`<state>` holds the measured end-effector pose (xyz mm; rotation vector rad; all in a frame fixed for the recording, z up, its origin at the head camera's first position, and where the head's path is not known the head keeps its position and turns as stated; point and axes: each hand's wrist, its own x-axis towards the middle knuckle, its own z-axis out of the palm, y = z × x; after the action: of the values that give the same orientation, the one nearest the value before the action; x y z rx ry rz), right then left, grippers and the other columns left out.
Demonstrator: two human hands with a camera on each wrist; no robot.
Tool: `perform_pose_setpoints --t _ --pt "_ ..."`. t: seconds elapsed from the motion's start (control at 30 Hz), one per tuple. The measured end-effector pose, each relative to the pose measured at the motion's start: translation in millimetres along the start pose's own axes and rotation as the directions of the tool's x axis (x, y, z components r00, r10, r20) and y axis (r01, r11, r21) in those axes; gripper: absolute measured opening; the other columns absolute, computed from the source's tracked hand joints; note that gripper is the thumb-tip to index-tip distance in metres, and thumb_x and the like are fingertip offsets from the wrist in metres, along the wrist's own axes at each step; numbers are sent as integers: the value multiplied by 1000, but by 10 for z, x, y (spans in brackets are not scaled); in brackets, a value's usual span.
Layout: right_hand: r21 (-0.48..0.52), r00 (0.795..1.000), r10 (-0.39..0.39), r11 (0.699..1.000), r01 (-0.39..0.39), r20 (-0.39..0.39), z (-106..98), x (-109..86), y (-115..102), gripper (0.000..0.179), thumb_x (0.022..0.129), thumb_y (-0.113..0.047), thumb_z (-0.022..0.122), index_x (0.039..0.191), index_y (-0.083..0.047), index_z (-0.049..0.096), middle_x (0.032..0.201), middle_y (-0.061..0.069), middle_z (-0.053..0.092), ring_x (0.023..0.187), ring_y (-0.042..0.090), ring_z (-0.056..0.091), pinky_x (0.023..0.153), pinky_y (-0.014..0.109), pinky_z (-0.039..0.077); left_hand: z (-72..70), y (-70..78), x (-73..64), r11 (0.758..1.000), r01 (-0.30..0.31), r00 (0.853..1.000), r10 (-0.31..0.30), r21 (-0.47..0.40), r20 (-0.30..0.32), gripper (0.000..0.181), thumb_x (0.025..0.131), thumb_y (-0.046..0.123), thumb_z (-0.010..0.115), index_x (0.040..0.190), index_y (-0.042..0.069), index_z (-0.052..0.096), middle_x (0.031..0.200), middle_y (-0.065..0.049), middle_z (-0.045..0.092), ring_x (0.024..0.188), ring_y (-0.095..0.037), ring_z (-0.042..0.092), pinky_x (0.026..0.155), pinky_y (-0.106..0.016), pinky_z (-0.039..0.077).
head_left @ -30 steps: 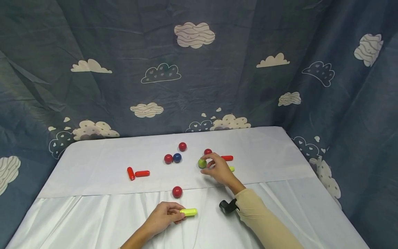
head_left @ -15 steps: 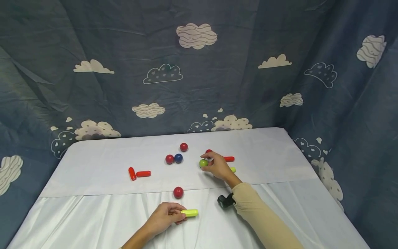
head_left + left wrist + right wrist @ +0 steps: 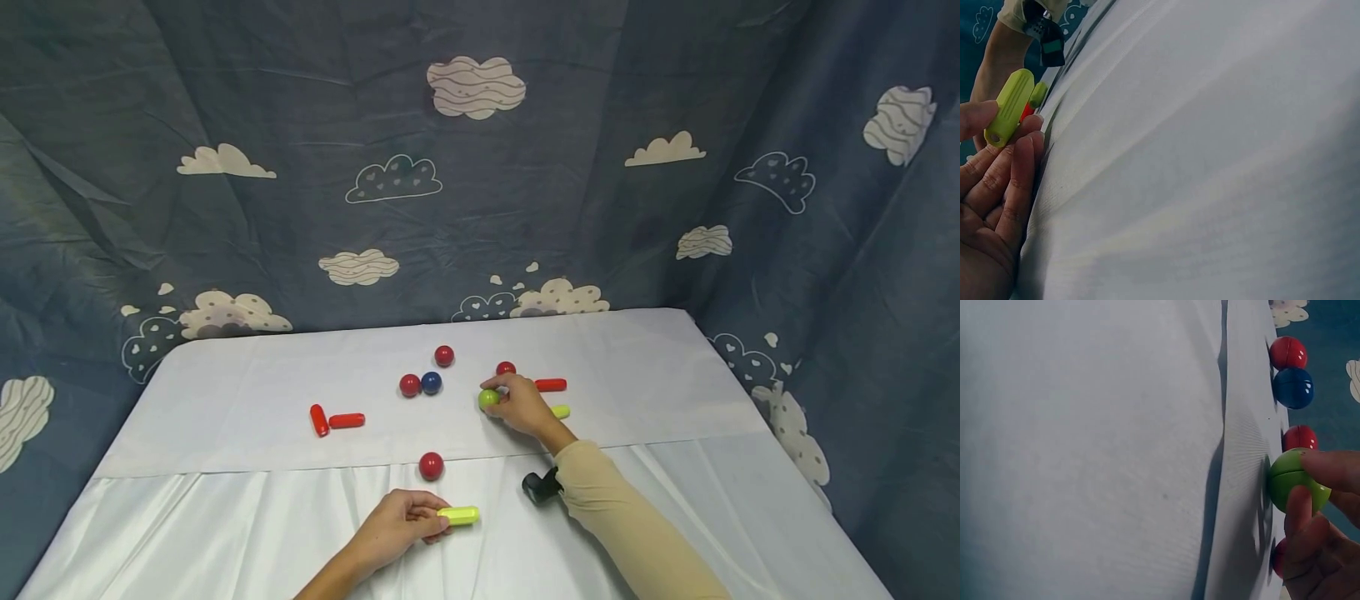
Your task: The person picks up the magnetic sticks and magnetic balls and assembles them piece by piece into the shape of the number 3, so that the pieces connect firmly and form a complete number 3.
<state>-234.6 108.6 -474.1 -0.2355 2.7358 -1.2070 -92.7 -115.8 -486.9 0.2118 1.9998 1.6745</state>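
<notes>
In the head view my left hand [image 3: 399, 533], near the table's front, pinches a small yellow-green plastic piece [image 3: 459, 516] between thumb and fingers. The left wrist view shows that this piece [image 3: 1011, 106] is long and flat, with ridges and a small hole at one end. Farther forward and to the right, my right hand [image 3: 522, 406] pinches a glossy green ball [image 3: 488, 399]. Thumb and fingertips press on the sides of the green ball [image 3: 1297, 478] in the right wrist view, close over the white cloth. A red ball [image 3: 506, 368] lies just behind this hand.
Left of the right hand lie a blue ball [image 3: 431, 382], a red ball [image 3: 409, 385] and another red ball [image 3: 444, 356]. One more red ball [image 3: 431, 466] is before my left hand. Red sticks [image 3: 347, 421] lie left; a red stick [image 3: 551, 385] and yellow-green piece [image 3: 560, 412] lie right.
The right hand's fingers have come together on the green ball, which has moved slightly left and nearer. My left hand keeps its hold on the yellow-green piece.
</notes>
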Motion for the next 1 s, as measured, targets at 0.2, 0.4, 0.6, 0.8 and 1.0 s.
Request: perform_pose_setpoints --t 0.2,0.4,0.6,0.8,1.0 --pt "-15 999 -25 1000 26 45 22 0 8 37 79 -3 75 114 -10 67 116 5 64 99 20 56 91 39 47 8 11 -10 1000 -2 1000 2 1 -2 27 88 14 69 107 -5 67 88 -7 72 76 -13 63 66 -23 51" --pt "-35 998 -30 999 32 59 42 12 20 38 79 -5 77 115 -12 67 116 5 64 94 18 54 89 37 48 19 11 -9 1000 -4 1000 4 5 -4 27 88 15 69 107 -5 67 87 -7 72 75 -13 63 65 -23 51" --pt "-36 998 -5 999 7 57 57 36 17 39 79 -7 77 116 -12 65 115 4 64 97 19 55 92 38 47 17 11 -15 1000 2 1000 -2 8 -10 27 89 14 68 107 -5 67 88 -7 72 76 -13 63 66 -24 51" --pt "-28 999 4 1000 -2 51 40 -7 13 39 78 -7 78 114 -11 64 112 4 64 94 19 55 86 35 49 1 4 -12 1000 -1 1000 1 -1 -10 27 89 14 68 107 -6 66 89 -8 72 76 -12 63 67 -24 52" --pt "79 997 31 996 -36 67 -17 -162 1 41 75 -6 80 113 -8 65 115 8 63 80 16 59 75 30 53 4 4 2 1000 0 1000 0 -6 -6 26 89 14 68 107 -6 66 89 -9 72 76 -13 64 67 -24 52"
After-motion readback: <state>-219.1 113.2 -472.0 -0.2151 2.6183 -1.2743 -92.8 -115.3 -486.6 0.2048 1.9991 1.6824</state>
